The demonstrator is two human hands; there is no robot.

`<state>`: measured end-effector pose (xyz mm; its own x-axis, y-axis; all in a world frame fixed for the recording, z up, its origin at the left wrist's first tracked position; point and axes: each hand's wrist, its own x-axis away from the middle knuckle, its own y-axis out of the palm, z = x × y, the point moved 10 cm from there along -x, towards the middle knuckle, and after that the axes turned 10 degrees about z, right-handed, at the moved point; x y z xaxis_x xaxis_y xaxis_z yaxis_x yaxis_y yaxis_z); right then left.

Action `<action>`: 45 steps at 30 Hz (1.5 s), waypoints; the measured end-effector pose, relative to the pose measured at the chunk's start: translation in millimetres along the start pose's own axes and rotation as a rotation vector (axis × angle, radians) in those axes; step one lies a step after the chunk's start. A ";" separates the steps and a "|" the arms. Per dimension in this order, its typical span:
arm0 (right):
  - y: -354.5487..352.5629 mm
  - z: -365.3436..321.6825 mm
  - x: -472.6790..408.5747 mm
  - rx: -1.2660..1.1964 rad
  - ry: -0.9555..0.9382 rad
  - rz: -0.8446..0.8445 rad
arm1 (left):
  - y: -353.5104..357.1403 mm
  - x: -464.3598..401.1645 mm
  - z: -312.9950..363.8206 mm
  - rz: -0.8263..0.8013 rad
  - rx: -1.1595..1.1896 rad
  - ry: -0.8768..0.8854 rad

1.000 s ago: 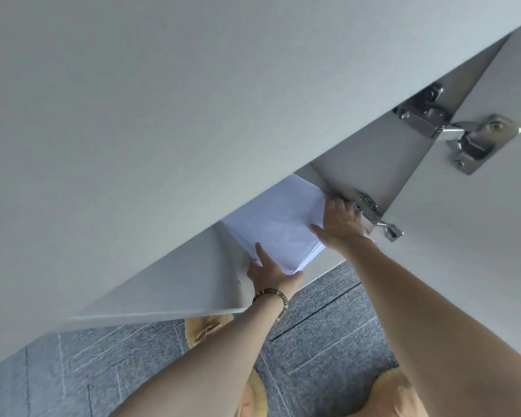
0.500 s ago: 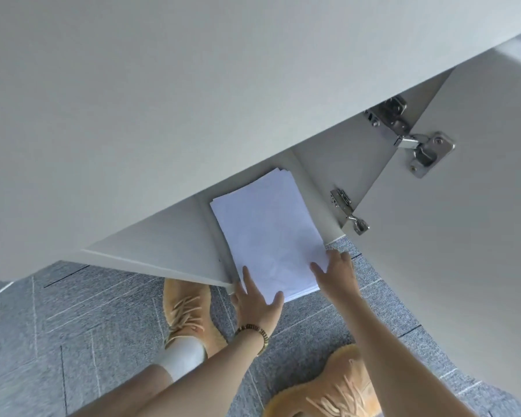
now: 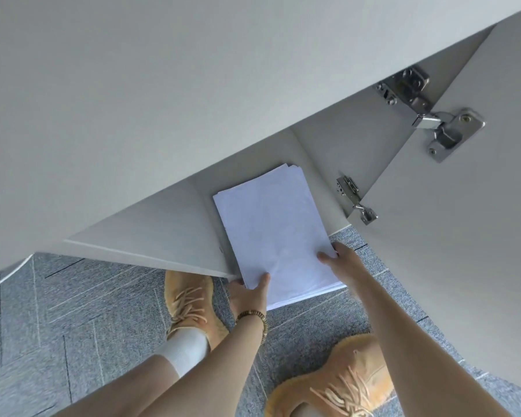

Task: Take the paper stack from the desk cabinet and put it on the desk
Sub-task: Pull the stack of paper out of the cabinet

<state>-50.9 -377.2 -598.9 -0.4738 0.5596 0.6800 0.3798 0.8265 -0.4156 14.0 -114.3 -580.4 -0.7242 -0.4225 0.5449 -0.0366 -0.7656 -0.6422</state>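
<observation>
A white paper stack point(image 3: 271, 230) sticks halfway out of the open desk cabinet point(image 3: 322, 152), its near end hanging over the carpet. My left hand point(image 3: 248, 291), with a bead bracelet on the wrist, grips the stack's near left corner, thumb on top. My right hand point(image 3: 342, 260) holds the near right edge, thumb on top and fingers underneath. The grey desk top point(image 3: 163, 85) fills the upper half of the view above the cabinet.
The cabinet door point(image 3: 463, 251) stands open on the right, with two metal hinges point(image 3: 427, 115) on it. A side panel point(image 3: 151, 236) of the cabinet lies left of the stack. Below are grey carpet point(image 3: 57, 311) and my two tan shoes point(image 3: 190, 299).
Both hands have pulled the paper stack out of the cabinet toward me; more of it now shows past the cabinet's front edge. My left thumb has closed onto the top sheet.
</observation>
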 end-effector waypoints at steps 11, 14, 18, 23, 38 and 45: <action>-30.6 0.7 118.0 -0.111 0.106 0.058 | -59.6 75.1 45.0 -0.367 -0.033 0.183; -53.3 -8.9 184.6 -0.140 0.117 0.084 | -100.3 115.9 44.5 -0.430 -0.055 0.164; -93.7 -35.3 279.6 -0.173 0.080 0.166 | -151.9 161.3 45.9 -0.498 -0.045 0.191; -142.0 -56.3 405.6 -0.229 0.025 0.278 | -239.5 253.7 66.3 -0.605 0.011 0.269; -212.9 -143.0 682.1 -0.607 -0.409 0.165 | -483.2 422.3 129.0 -0.781 0.334 0.658; -225.7 -237.3 720.9 -0.636 -0.610 0.236 | -546.2 440.7 166.0 -0.890 0.572 0.570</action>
<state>-289.6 -174.9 128.4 -0.5972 0.7949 0.1073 0.8011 0.5977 0.0307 -170.9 37.2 100.0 -0.8059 0.5286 0.2665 -0.4721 -0.8455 0.2495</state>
